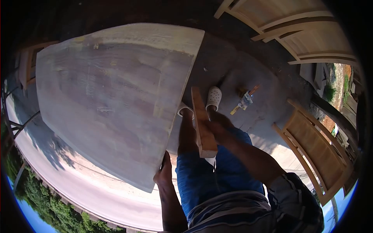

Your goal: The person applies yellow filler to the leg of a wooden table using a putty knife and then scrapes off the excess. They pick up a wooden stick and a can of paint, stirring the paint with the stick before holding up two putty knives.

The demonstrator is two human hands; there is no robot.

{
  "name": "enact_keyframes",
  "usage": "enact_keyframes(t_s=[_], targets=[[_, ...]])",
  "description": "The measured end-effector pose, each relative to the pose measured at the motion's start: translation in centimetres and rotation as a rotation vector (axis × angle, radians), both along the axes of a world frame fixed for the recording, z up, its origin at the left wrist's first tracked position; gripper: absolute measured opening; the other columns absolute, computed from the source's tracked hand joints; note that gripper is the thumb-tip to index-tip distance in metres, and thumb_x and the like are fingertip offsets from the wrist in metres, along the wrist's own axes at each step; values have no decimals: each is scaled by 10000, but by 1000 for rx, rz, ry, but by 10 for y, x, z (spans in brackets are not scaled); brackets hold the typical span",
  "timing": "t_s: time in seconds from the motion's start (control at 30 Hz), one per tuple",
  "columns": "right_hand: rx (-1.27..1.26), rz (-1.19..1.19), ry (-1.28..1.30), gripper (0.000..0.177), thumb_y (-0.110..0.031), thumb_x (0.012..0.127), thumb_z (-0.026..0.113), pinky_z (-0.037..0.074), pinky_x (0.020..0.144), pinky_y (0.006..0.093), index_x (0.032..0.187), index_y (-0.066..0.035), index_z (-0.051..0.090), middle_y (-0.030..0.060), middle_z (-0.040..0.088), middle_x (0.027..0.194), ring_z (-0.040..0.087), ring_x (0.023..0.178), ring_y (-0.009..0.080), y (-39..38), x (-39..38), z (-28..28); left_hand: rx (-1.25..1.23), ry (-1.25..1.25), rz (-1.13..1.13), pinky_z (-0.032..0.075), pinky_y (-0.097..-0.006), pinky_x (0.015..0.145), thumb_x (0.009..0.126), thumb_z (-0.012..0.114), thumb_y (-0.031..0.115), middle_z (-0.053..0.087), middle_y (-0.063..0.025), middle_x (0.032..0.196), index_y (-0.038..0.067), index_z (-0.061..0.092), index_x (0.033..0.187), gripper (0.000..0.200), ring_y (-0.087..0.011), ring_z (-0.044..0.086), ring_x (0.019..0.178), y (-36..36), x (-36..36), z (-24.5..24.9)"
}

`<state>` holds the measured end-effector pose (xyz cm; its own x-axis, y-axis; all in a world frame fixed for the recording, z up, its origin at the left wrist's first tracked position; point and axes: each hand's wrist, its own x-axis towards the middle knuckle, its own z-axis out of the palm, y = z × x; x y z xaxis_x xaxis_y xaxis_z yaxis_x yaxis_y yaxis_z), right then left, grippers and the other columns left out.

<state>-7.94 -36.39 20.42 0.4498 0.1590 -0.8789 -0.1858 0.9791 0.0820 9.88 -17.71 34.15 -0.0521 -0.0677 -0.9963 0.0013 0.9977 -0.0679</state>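
A large flat board point(105, 85) with a pale, stained surface fills the left side of the view. My left hand point(164, 171) grips its near right edge, with some fingers hidden by the board. A reddish-brown wooden block point(201, 126), long and squared, is in my right hand point(213, 129). The block is held in front of my legs, beside the board's right edge and apart from it. My right fingers wrap around its far side and are partly hidden.
Small items and a brush-like tool point(244, 101) lie on the dark floor right of my white clogs point(214, 97). Wooden panelled frames point(295, 27) stand at upper right, another wooden frame point(316, 149) at right. A sunlit road point(77, 163) runs along the lower left.
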Motion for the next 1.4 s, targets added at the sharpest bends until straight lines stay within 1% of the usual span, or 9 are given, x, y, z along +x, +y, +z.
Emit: enact_keyframes(t_s=[0.1, 0.23, 0.4, 0.6, 0.9, 1.0, 1.2, 1.33, 1.4], targets=[[-255, 147, 85, 394, -292, 972, 511, 503, 897, 327, 1206, 25, 518, 133, 607, 1103, 619, 1015, 180, -35, -3, 21, -17, -31, -11, 356, -518, 1032, 1006, 362, 248, 498, -214, 1261, -28, 466, 1289, 408, -377, 452, 1198, 8, -16, -20], [-488, 311, -30, 420, -323, 974, 492, 502, 890, 343, 1221, 17, 501, 131, 613, 1086, 626, 991, 179, -30, -46, -50, 3, -89, -62, 333, -526, 1035, 999, 368, 267, 498, -195, 1279, -3, 475, 1300, 418, -366, 441, 1218, 4, -31, -57], [-156, 52, 67, 459, -358, 964, 499, 506, 877, 376, 1244, 6, 482, 125, 614, 1084, 629, 971, 215, -67, -21, 7, -44, -110, -44, 324, -532, 1029, 997, 364, 289, 493, -186, 1308, 6, 489, 1298, 431, -357, 432, 1238, 2, -52, -91], [-157, 20, 64, 434, -357, 962, 502, 515, 843, 389, 1233, -18, 498, 124, 614, 1087, 627, 964, 224, -77, -24, 3, -47, -92, -20, 334, -546, 1015, 989, 369, 298, 507, -184, 1292, 14, 503, 1288, 434, -362, 437, 1231, 0, -66, -120], [-239, -433, -110, 437, -388, 963, 483, 521, 739, 355, 1216, -37, 542, 123, 642, 947, 638, 880, 210, -87, -7, -4, -28, -157, -21, 280, -539, 1064, 1005, 273, 361, 421, -191, 1395, 4, 427, 1354, 522, -385, 349, 1308, 11, -84, -157], [-176, -405, -97, 431, -379, 962, 495, 513, 815, 385, 1269, -76, 490, 107, 609, 1097, 614, 969, 253, -109, -1, 5, -30, -177, -22, 293, -540, 1056, 1006, 269, 367, 427, -198, 1385, 1, 431, 1347, 526, -388, 361, 1297, 11, -87, -155], [-390, -238, -86, 418, -378, 971, 473, 505, 833, 410, 1258, -75, 489, 110, 598, 1107, 606, 982, 252, -152, 7, 45, -120, -296, -50, 336, -526, 1033, 1000, 284, 378, 449, -208, 1355, -26, 437, 1322, 539, -366, 404, 1269, 22, -99, -173], [-345, -200, 65, 456, -417, 949, 513, 516, 804, 377, 1240, -66, 499, 103, 602, 1077, 612, 963, 223, -153, -7, -18, 6, -5, -318, 323, -502, 1076, 983, 354, 327, 511, -220, 1266, -49, 421, 1305, 500, -370, 451, 1236, 1, -114, -137], [-486, -154, 182, 477, -420, 935, 542, 519, 788, 361, 1234, -51, 500, 100, 604, 1060, 618, 943, 203, -133, -1, -40, -163, -223, -830, 388, -485, 1024, 984, 362, 333, 555, -222, 1191, -39, 429, 1269, 473, -361, 503, 1175, -4, -134, -122]])
